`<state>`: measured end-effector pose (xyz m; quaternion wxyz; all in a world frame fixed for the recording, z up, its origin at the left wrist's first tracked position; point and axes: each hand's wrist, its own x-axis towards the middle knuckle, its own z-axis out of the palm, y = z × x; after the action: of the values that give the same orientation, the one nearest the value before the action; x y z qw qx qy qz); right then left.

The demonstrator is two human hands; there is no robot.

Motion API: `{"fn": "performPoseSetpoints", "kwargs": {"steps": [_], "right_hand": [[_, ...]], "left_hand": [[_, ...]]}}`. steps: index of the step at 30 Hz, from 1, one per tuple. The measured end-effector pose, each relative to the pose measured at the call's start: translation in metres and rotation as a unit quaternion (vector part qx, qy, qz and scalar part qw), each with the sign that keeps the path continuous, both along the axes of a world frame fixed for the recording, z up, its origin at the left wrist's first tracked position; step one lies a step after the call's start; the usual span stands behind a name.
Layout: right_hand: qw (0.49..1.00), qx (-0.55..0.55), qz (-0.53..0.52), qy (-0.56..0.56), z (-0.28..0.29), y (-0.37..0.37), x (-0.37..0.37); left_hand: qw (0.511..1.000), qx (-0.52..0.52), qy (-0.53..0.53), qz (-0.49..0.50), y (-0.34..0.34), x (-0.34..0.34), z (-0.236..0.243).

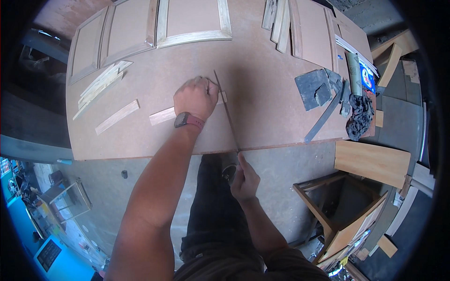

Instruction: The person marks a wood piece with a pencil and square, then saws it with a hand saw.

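Lying along the far side of the desk (276, 122): framed panels (194, 18). At left: stacked thin slats (101, 89) and a loose slat (117, 117), just beside the wood strip (161, 115). At right, well apart: grey sheets (311, 89), a flat grey bar (323, 119) and crumpled black material (360, 117). Obstructing the view of the strip's middle: left hand (197, 97) and wristwatch (186, 120). Position of wood strip: flat on the desk, near centre, long axis left to right, right end angled slightly away. Crossing near that end, roughly square: thin dark blade (228, 111), pointing away and slightly left. At left hand: fingers curled together, clamped over the strip, tips partly hidden. At right hand (245, 180): fingers closed on the blade's near end, index finger extended along it.
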<state>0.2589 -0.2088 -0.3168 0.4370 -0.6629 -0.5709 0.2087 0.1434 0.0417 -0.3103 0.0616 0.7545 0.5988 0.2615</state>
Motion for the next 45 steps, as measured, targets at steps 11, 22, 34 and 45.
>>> {"fn": "performPoseSetpoints", "kwargs": {"steps": [11,22,34,45], "right_hand": [[0.997,0.059,-0.031,-0.026,-0.003,0.014,-0.009],[1.0,0.009,-0.005,-0.004,-0.004,-0.008,-0.006],[1.0,0.006,-0.01,-0.002,-0.005,-0.006,-0.003],[1.0,0.013,-0.015,-0.009,0.005,-0.019,0.0]], "left_hand": [[1.0,0.004,0.009,0.006,-0.001,0.0,-0.002],[1.0,0.009,-0.005,0.0,-0.001,-0.001,-0.002],[1.0,0.011,-0.015,-0.007,-0.001,-0.001,0.0],[1.0,0.004,0.002,0.001,0.0,-0.003,-0.001]]}}
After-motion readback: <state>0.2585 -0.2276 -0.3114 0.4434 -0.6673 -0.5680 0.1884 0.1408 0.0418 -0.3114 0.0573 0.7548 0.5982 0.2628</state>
